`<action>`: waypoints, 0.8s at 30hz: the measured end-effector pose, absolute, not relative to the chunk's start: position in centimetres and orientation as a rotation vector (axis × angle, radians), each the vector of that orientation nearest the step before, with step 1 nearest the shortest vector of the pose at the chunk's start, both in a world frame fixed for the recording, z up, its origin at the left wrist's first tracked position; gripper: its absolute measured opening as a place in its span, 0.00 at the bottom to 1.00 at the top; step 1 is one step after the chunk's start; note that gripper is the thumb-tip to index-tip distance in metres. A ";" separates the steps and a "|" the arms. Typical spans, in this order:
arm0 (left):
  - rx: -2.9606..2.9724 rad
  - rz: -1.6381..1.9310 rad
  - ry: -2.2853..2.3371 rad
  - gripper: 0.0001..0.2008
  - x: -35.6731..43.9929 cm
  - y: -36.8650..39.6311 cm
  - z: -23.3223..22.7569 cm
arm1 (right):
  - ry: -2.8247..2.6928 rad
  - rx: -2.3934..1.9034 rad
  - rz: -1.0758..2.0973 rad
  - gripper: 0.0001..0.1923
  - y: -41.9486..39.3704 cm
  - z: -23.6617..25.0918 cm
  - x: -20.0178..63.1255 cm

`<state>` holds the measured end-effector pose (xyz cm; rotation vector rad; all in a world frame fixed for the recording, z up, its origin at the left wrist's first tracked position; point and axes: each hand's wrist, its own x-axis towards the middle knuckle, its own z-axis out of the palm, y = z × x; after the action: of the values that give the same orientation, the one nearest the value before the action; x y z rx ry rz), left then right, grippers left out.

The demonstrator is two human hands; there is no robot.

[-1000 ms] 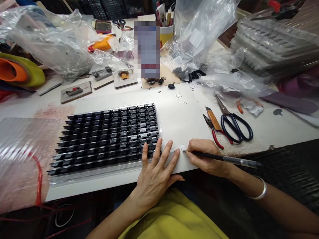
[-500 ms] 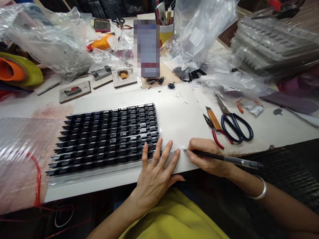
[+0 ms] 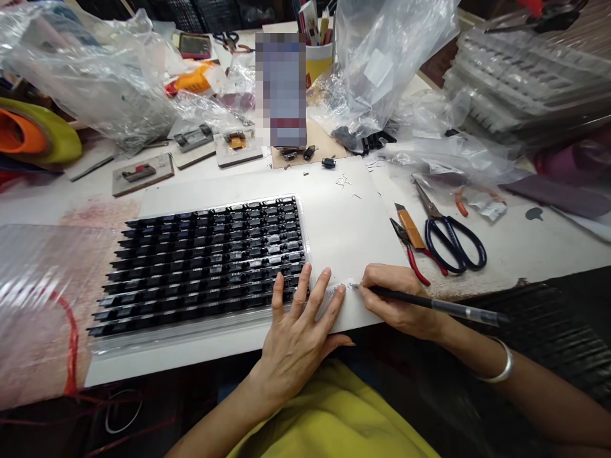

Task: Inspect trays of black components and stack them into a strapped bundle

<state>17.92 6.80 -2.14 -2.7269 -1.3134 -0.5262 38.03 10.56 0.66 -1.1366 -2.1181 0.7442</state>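
I see one black pen [image 3: 429, 304] gripped in my right hand [image 3: 396, 302], tip on the white sheet [image 3: 344, 222] at lower centre; the writing there is too small to read. My left hand [image 3: 298, 334] lies flat, fingers spread, touching one tray of black parts [image 3: 205, 261]. Right of them: one scissors [image 3: 449, 232], one pliers [image 3: 410, 251].

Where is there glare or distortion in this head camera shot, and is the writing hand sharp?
Head view: glare on the plastic bags and the wrap at left; edges bow, wide-angle; right hand and pen sharp; a rectangle is pixelated.
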 end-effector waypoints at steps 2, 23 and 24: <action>-2.726 -0.526 -1.310 0.33 17.9 6.8 -2.2 | -2.114 -1.138 0.735 0.11 10.5 0.6 38.0; -2.724 -0.555 -1.303 0.33 17.9 6.8 -2.3 | -2.120 -1.081 0.721 0.11 10.6 0.2 38.1; -2.725 -0.555 -1.301 0.33 17.9 6.8 -2.3 | -2.118 -1.083 0.734 0.11 10.5 0.2 38.2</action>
<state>17.89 6.85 -2.29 -2.7250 -1.3014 -0.5549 38.21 10.55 0.22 -1.0834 -2.1179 0.7340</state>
